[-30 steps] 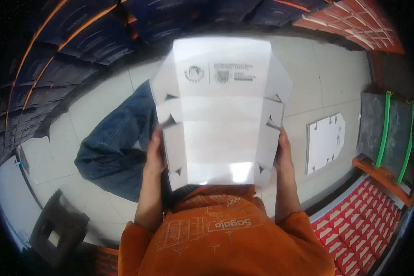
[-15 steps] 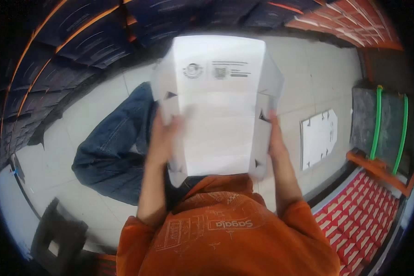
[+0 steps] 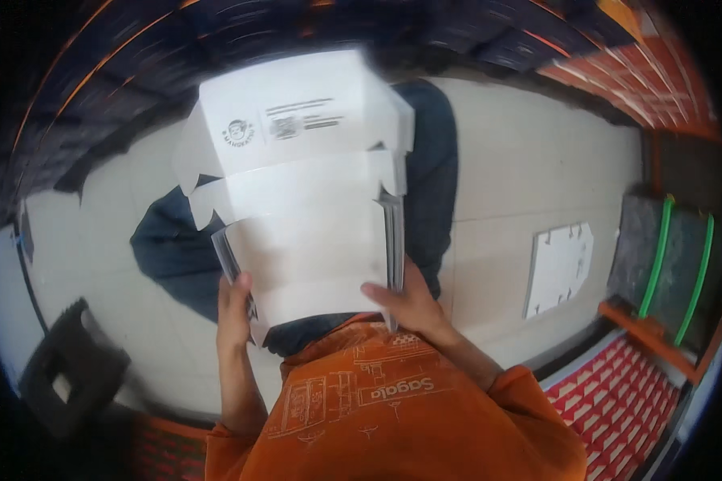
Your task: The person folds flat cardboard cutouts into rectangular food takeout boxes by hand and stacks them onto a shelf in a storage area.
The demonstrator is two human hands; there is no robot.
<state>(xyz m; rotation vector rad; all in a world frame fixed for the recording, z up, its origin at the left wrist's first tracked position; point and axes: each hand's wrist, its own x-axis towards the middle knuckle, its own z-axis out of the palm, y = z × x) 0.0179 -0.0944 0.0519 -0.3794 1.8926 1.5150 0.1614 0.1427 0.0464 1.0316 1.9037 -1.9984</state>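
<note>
I hold a white die-cut cardboard box blank up in front of me, its side flaps folded inward and its printed panel at the top. My left hand grips its lower left edge. My right hand presses on its lower right corner, fingers laid across the front panel. Below the blank are my orange shirt and my legs in blue jeans, stretched over the pale tiled floor.
Another flat white box blank lies on the floor to my right. A dark stool stands at lower left. A dark crate with green bands and red patterned stacks sit at right; dark shelving curves behind.
The blank's side flaps have folded inward, so it looks narrower. My right hand moved from the right edge onto the front panel. The view has swung, and the blank now tilts left.
</note>
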